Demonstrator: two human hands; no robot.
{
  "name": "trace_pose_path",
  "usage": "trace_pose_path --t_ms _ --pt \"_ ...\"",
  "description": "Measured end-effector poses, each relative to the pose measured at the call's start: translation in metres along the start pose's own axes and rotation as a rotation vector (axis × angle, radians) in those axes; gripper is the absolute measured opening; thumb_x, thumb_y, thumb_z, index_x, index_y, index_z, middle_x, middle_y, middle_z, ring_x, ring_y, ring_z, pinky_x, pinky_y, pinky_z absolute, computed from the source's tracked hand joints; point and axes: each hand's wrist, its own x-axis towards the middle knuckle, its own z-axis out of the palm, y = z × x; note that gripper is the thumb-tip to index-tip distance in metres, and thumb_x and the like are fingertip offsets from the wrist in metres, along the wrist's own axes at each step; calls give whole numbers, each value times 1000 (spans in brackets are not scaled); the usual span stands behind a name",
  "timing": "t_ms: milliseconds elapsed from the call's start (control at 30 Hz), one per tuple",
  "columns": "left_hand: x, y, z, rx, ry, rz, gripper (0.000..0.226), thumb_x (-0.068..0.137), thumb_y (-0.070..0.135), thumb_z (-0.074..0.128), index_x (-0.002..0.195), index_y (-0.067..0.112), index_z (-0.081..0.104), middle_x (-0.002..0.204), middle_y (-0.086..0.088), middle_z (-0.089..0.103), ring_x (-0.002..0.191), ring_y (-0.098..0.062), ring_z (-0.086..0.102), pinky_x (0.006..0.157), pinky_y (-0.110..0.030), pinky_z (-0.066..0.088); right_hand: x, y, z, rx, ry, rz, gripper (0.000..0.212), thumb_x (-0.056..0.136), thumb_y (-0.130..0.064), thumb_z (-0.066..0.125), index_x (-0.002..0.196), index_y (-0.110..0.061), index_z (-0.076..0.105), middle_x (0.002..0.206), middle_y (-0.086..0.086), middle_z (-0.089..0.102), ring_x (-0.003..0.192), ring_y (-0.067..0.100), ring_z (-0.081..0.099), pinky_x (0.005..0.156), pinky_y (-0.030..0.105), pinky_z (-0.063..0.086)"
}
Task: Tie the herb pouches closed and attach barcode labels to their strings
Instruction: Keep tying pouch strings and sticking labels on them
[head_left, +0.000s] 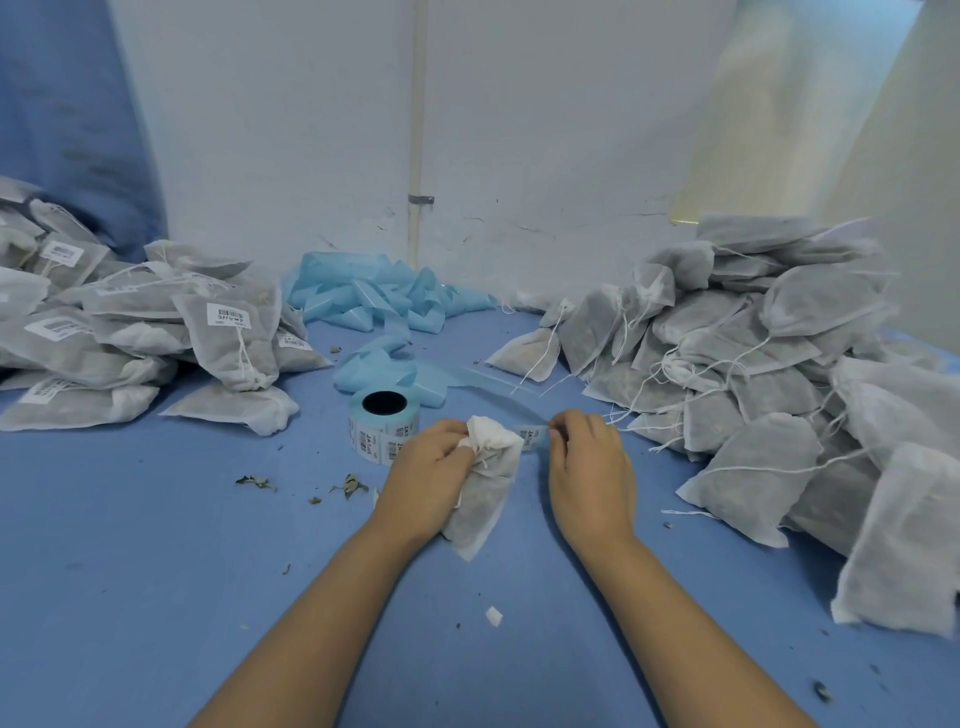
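A big heap of untied pouches (769, 364) sat at three o'clock, labelled ones (130, 332) at nine. My left hand (431, 478) squeezed one pouch (485, 493) by its bunched top, at six o'clock from the label roll (382, 426). My right hand (589, 467) pinched a barcode label (531, 435) just beside it.

A packing workroom: heaps of herb pouches (737, 364), a barcode label roll (383, 423), blue-covered table (156, 545), bare wall (519, 130).

We cannot read the print on the barcode label (530, 435) pinched by the right hand (589, 470). Its fingertips stay hidden. The left hand (426, 480) covers part of the pouch (483, 499).
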Motion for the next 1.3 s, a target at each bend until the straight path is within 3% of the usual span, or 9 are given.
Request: trace_pose_path --t_ms 67,200,300,433,567,667,800,1067,1300 --pt "0 0 -2 -61 -23 -49 52 84 -8 45 47 29 46 56 18 48 59 -8 42 54 -14 31 -1 -1 0 188 31 23 26 100 -19 42 124 -18 53 113 -1 60 104 19 51 85 33 41" --pt "1 1 -6 -216 -34 -116 11 70 7 49 60 8 43 64 -2 39 62 -14 36 60 -26 28 -6 -8 -1 589 35 88 35 97 -13 50 131 -18 48 105 -9 65 94 10 60 79 17 40" --pt "1 2 -7 -272 -20 -114 8 61 15 45 56 12 39 57 1 37 54 -10 34 50 -18 28 -9 -13 4 697 -87 123 29 94 -8 56 122 -14 59 110 -6 67 104 6 62 87 10 43" --pt "0 0 -9 -293 -14 -104 13 60 15 45 52 18 34 55 2 34 52 -8 32 47 -16 27 -11 -20 8 805 -185 122 22 91 -6 60 108 -17 67 101 -12 69 93 -7 63 84 10 47" --pt "1 1 -9 -310 -18 -106 21 63 10 46 48 21 35 53 5 35 49 -7 32 46 -14 28 -8 -17 10 978 -187 257 17 90 -5 62 102 -13 69 99 -3 73 94 7 67 85 21 51" --pt "3 -1 -8 -301 -12 -107 41 77 -9 43 48 20 37 51 7 37 48 -6 34 45 -14 29 -6 -14 10 1068 -198 329 17 89 -6 64 104 -10 70 99 2 74 87 8 67 83 22 52" --pt "4 -2 -8 -295 5 -108 35 78 -13 39 56 14 35 56 1 35 51 -8 33 46 -16 28 -5 -13 10 1146 -179 359 14 88 -4 64 98 -10 72 95 4 74 74 0 64 70 12 49" --pt "3 0 -8 -332 21 -127 35 73 -7 44 51 18 36 54 5 37 52 -7 35 51 -20 29 -6 -15 7 1182 -227 354 16 86 -3 65 102 -5 72 91 2 74 72 -1 64 69 12 49" --pt "3 1 -9 -306 12 -148 19 76 -10 42 66 7 42 66 -7 36 61 -14 35 52 -22 28 -6 -17 5 1166 -186 350 13 87 -2 64 88 -12 72 74 -10 72 65 -5 63 62 8 47"
